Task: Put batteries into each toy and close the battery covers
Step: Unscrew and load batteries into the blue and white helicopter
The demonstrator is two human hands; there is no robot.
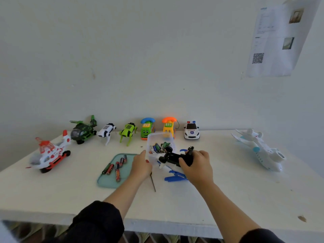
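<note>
Left hand: the left hand [141, 164] reaches forward from a dark sleeve, forearm angled toward the middle of the table, fingers curled round the near left wall of the clear plastic box [158, 148] and holding it tilted.
Right hand: the right hand [196, 163] comes in from the right, wrist raised, fingers and thumb wrapped round the black underside of a toy helicopter [173, 159] turned belly-up (its blue rotor blades [175, 178] lie against the table beneath it).
Batteries in box: a heap of loose batteries [157, 147] lies at the bottom of the clear box, just beyond the upturned toy.
Batteries on tray: several red-and-black batteries [116, 166] lie scattered on a pale teal tray [107, 181], just left of the left hand.
Screwdriver: a thin dark screwdriver [153, 182] lies on the table between the two forearms; its handle is hidden behind the left wrist.
Back row: along the wall stand a green helicopter [84, 130], a white robot dog [107, 131], a green robot dog [128, 132], a green toy phone [147, 128], a yellow toy phone [169, 127] partly behind the box, and a police car [191, 130].
Far left: a red-and-white helicopter [50, 153] sits well apart from the hands.
Far right: a white toy plane [259, 149] lies near the table's right edge.
Table: white table [228, 190], set against a pale wall.
Wall: a printed sheet [278, 41] with a QR code hangs upper right.
</note>
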